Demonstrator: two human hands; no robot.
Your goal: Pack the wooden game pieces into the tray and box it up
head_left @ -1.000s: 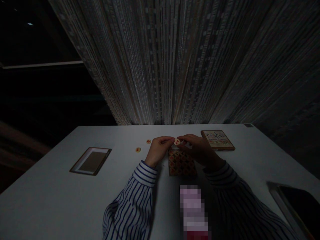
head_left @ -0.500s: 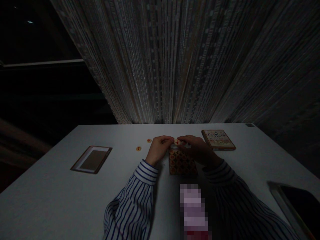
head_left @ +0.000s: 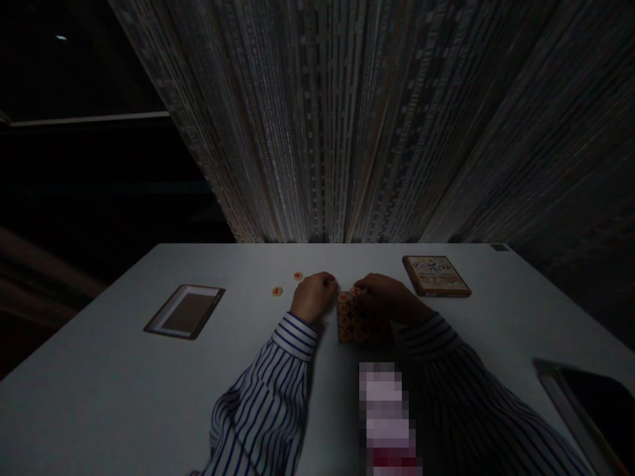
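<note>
A square box point(head_left: 344, 338) of round Chinese chess pieces with red characters lies in front of me, several of them in rows. My right hand point(head_left: 384, 297) is over its far edge, fingertips closed on a pale Chinese chess piece point(head_left: 355, 289); the hand and its shadow cover much of the right side. Just left of the box, my left hand point(head_left: 315, 295) rests low with fingers curled in; whatever they may hold is hidden. Two loose pieces, one nearer point(head_left: 276, 291) and one farther point(head_left: 298, 276), lie on the white table left of that hand.
On the left lies a shallow framed tray or lid point(head_left: 186, 312). A flat box with a printed cover point(head_left: 436, 275) sits at the back right. A dark-topped object point(head_left: 590, 410) is at the near right edge. Behind the table point(head_left: 124, 383) hangs a string curtain point(head_left: 337, 132).
My hands have parted. The right hand has brought the Chinese chess piece down to the box's far edge, while the left has let go of it and curled its fingers.
</note>
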